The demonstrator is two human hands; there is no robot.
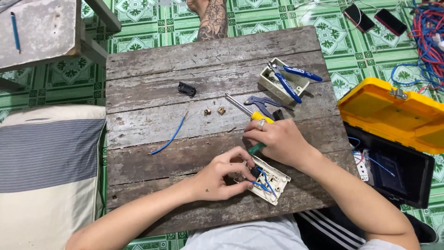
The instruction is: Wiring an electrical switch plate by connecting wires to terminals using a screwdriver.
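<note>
The white junction box [283, 81] stands on the far right part of the wooden table [152, 88], and the blue-handled pliers [292, 79] lie across its open top. Beside the table, the yellow toolbox [393, 115] is open; in its black lower part some blue wires and a white piece are seen. The white switch plate [270, 181] lies at the near edge of the table, back side up, with short blue wires in it. The left hand [217, 178] pinches its left end with closed fingers. The right hand [277, 141] is closed around the green and yellow screwdriver [257, 126], just above the plate. A loose blue wire [170, 138] lies well apart to the left.
</note>
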